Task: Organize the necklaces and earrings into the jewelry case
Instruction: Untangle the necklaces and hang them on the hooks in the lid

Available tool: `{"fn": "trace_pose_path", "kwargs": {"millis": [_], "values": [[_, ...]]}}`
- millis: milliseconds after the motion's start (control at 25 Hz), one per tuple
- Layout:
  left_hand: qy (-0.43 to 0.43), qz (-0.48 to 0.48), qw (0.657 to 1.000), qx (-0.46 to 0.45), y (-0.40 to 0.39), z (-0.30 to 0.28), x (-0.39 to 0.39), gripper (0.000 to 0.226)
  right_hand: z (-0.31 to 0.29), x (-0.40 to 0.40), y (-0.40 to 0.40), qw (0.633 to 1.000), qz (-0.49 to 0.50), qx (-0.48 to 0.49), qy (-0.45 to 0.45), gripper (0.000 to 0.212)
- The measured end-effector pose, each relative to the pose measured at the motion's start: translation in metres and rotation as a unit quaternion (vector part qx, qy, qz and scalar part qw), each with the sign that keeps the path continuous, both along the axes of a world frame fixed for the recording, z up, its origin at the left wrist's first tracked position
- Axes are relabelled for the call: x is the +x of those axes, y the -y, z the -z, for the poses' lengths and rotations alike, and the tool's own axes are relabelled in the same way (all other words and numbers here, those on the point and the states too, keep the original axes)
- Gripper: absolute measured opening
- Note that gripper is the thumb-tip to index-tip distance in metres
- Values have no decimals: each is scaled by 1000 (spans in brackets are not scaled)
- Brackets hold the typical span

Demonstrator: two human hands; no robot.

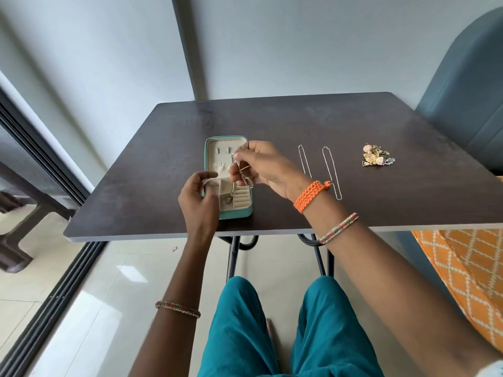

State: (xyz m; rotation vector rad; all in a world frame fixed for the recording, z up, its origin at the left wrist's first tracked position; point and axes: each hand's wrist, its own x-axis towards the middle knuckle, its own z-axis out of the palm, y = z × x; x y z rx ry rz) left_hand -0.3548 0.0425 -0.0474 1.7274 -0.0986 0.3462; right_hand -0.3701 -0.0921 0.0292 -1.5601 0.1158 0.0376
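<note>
Both hands (261,164) over open case (227,148).

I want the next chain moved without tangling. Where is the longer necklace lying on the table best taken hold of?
Pinch the longer necklace at its far end, where its two strands meet, coming from above. It lies as a narrow straight loop on the table, so lifting that end lets it hang straight.

The single head-worn camera looked forward and steeply down from above the seated person. Both hands, the left hand (197,195) and right hand (265,165), sat near frame centre, fairly close, the table (353,126) stretching beyond them toward a wall.
</note>
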Motion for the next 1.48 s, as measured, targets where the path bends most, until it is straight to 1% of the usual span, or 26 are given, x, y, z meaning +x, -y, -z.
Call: {"fn": "trace_pose_path", "kwargs": {"millis": [40, 120, 200, 240, 360, 480, 680, 800, 880, 960, 1120, 1200, 1360, 1480], "values": [[-7, 43, 998, -37, 1, -8, 0, 25, -3, -1, -1, 1000, -5, 1, 3, 9], [-50, 153, 981, -108, 2, -24, -1, 23, -10, -4, -3, 1000, -17, -20, 16, 9], [-80, 235, 960, -126, 1, -37, -3, 24, -18, -7, -3, 997, -16, -67, 38, 9], [-76, 254, 957, -119, 0, -41, -5, 23, -23, -9, -3, 994, -6, -92, 54, 8], [-56, 235, 965, -103, -6, -44, -6, 14, -36, -13, 6, 980, 66, -141, 127, 9], [-58, 225, 965, -122, -14, -43, -9, 15, -45, -14, 21, 963, 150, -142, 172, 18], [-53, 245, 952, -177, -10, -49, -10, 20, -46, -18, 35, 962, 177, -127, 164, 21], [-41, 211, 954, -210, -10, -52, -8, 19, -43, -21, 41, 962, 197, -112, 150, 22], [-31, 169, 960, -222, -11, -55, -10, 17, -40, -23, 45, 968, 189, -110, 124, 21], [-19, 151, 964, -218, -12, -61, -11, 15, -36, -24, 46, 977, 161, -107, 87, 20], [9, 177, 967, -183, -6, -79, -9, 14, -27, -24, 40, 987, 135, -83, 21, 21], [18, 191, 966, -171, -2, -90, -9, 15, -25, -25, 38, 986, 140, -92, 24, 23], [36, 195, 971, -135, 1, -103, -13, 16, -26, -29, 36, 980, 169, -87, 59, 24], [56, 211, 971, -101, 3, -114, -21, 18, -34, -33, 33, 991, 119, -12, 63, 22]]}}
